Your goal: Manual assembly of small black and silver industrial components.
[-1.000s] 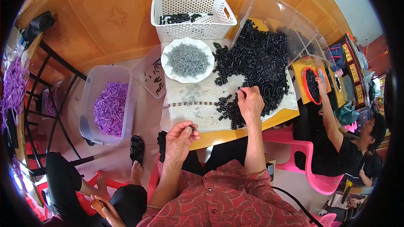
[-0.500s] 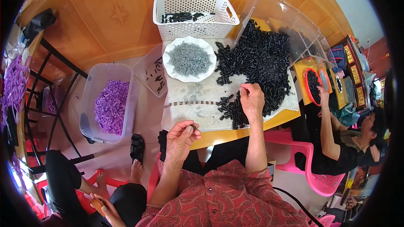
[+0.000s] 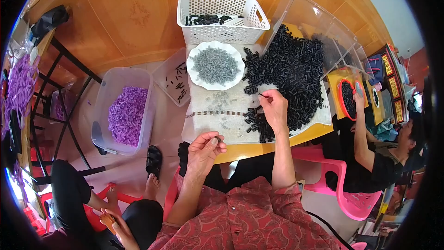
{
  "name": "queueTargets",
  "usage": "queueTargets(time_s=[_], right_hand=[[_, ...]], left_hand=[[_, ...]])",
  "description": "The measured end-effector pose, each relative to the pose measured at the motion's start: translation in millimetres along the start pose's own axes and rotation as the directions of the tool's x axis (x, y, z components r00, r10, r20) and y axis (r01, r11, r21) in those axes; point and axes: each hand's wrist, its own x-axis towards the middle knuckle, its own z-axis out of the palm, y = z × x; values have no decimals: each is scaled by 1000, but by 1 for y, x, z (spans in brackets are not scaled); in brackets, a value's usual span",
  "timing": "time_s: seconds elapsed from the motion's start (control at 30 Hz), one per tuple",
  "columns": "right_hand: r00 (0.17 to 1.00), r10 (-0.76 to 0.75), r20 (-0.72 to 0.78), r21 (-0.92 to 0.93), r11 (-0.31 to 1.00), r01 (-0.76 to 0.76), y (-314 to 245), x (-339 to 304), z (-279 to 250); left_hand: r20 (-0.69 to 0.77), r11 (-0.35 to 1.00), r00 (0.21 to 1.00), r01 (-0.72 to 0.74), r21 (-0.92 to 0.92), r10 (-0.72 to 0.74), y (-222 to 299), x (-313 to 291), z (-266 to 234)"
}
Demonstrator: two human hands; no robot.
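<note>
My left hand [image 3: 204, 153] is closed in front of the table's near edge, with a small dark piece [image 3: 218, 139] pinched between thumb and fingertips. Over the cloth, my right hand [image 3: 274, 109] pinches a small black tube-like piece [image 3: 262, 95] that sticks out to the left of its fingertips. Behind and around that hand spreads a large heap of short black plastic pieces [image 3: 296, 69]. To its left, a white scalloped plate [image 3: 191, 77] is filled with small clear grey pieces [image 3: 215, 66]. A few more clear pieces lie scattered on the pale cloth [image 3: 199, 125].
A white perforated basket [image 3: 222, 35] holding black pieces stands behind the plate. A clear bin [image 3: 342, 51] leans at the heap's back right. Purple pieces fill a tub [image 3: 149, 111] on the floor. People sit on both sides; the right one handles a red basket [image 3: 342, 104].
My right hand has shifted slightly forward and left, and a black piece now shows at its fingertips. My left hand stays pinched on its piece. The whole view has shifted a little.
</note>
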Motion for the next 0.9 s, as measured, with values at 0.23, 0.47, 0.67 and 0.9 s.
queueTargets(time_s=[0.23, 0.47, 0.67, 0.9], right_hand=[[980, 92, 175, 571, 802, -177, -40, -53, -7], [956, -24, 293, 609, 776, -167, -68, -95, 0], [913, -80, 401, 571, 801, -180, -73, -109, 9], [946, -156, 286, 680, 728, -86, -91, -117, 16]], left_hand=[[-9, 1000, 1000, -21, 4, 21, 0, -2, 1], [-29, 999, 999, -29, -25, 29, 0, -5, 3], [-7, 994, 999, -38, -98, 37, -3, -7, 9], [23, 991, 998, -54, -124, 58, -4, -9, 8]])
